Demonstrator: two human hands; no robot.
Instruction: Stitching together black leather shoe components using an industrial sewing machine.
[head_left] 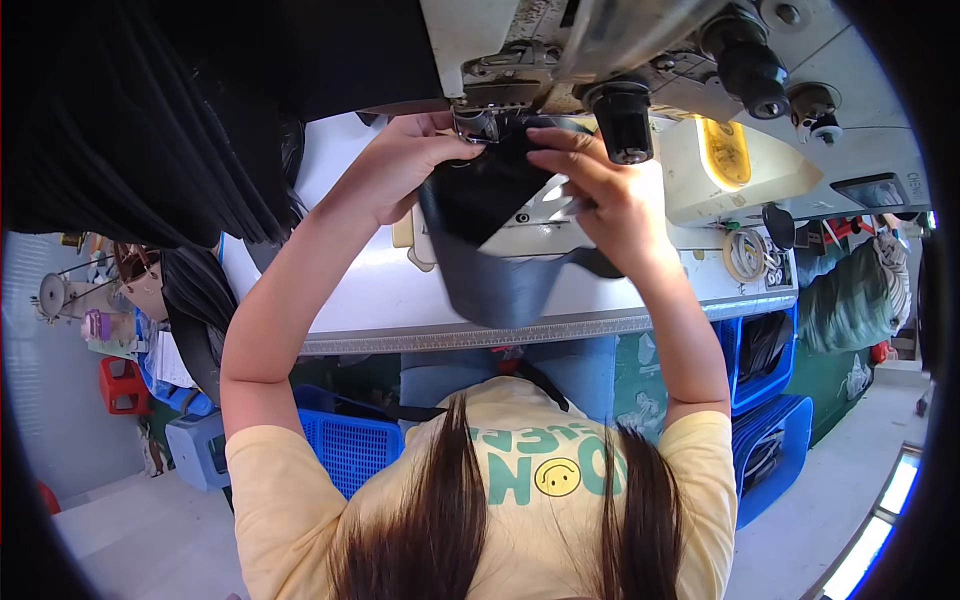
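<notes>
One person works at one sewing machine (600, 50), with two bare hands raised to its needle area. The left hand (405, 165) grips the left edge of a single piece of dark fabric (490, 240), fingers curled and closed on the cloth just under the metal presser foot (478, 122). The right hand (610, 195) lies on the fabric's right side, fingers spread flat and pressing it down, thumb tucked under the fold; whether it pinches the cloth cannot be made out. The hands sit a little apart, the fabric stretched between them.

The fabric lies on the white tabletop (380, 290), its top end pushed under the machine head and its lower end hanging over the tabletop's front edge toward the person. Its exact shape is hard to read, since folds overlap and the hands cover part of it.

Two blue plastic crates show below the tabletop: one (350, 445) at the left of the person's lap, one (765, 440) at the right, both partly cut off by the body. A yellow-lidded white box (725, 160) sits at the right of the machine. The machine's upper part runs off the top of the frame, and a dark cloth (130, 120) fills the upper left corner.
</notes>
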